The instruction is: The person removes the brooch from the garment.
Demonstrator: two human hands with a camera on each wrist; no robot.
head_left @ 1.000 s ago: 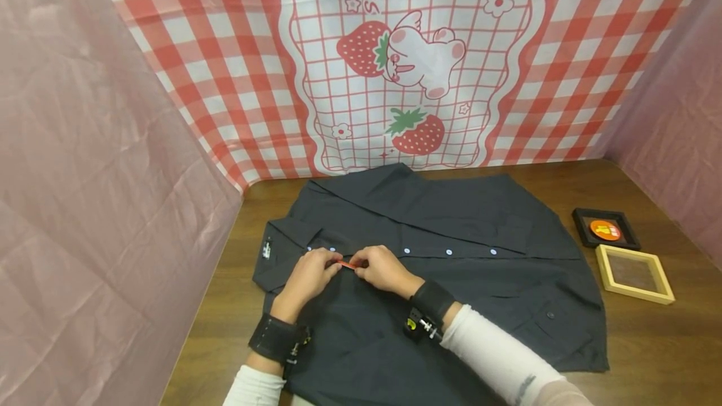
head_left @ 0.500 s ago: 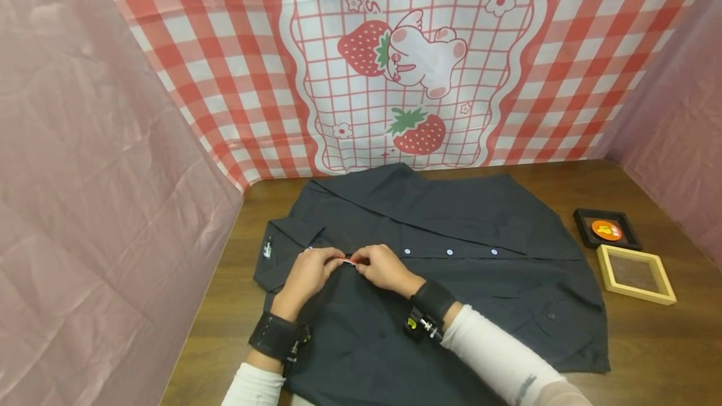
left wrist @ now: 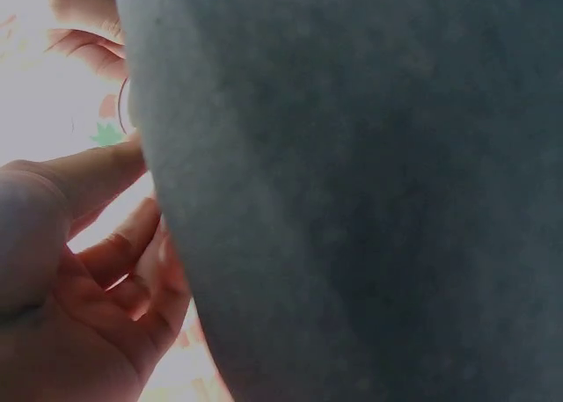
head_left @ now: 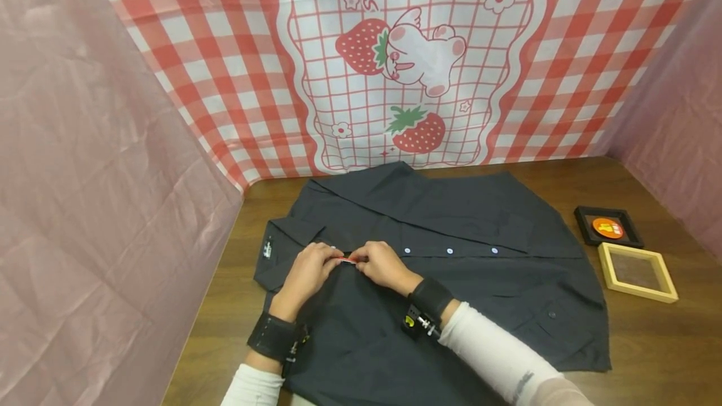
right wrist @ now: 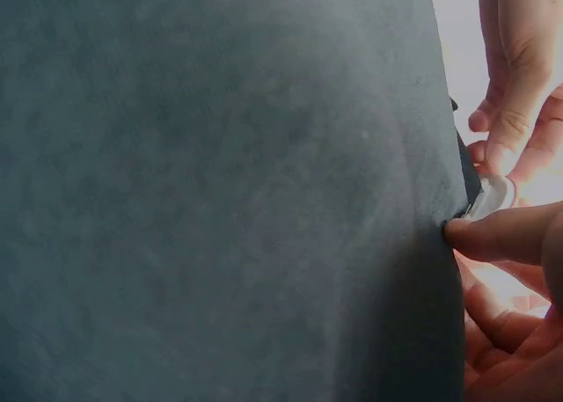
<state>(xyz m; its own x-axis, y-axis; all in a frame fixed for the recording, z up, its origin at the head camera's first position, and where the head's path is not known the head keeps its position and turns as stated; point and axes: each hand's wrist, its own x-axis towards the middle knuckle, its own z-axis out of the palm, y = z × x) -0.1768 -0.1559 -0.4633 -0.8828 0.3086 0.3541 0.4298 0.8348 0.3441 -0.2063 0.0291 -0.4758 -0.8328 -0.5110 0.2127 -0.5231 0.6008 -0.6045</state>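
Note:
A dark button-up shirt (head_left: 361, 324) lies spread out, its collar at the left and a row of pale buttons along its front. At that front edge, both hands meet at a small round pin badge (head_left: 347, 260), red with a whitish rim or back. My left hand (head_left: 307, 271) pinches the badge's left side. From the other side, my right hand (head_left: 386, 265) pinches it. In the right wrist view the pale badge (right wrist: 497, 193) sits between the fingers, with the right thumb at the edge of the dark cloth. Whether its pin passes through the cloth cannot be made out.
On the wooden table (head_left: 671, 343) at the right lies a black frame (head_left: 586, 230) with an orange round badge (head_left: 607, 228) inside it. A light wooden frame (head_left: 637, 273) overlaps its near edge. A checked strawberry cloth (head_left: 242, 80) hangs behind, with pink curtains at both sides.
The badge has tilted between the fingers: a second ago its red side showed, and now a whitish edge shows too. Both hands stay almost in place, and the shirt lies as before.

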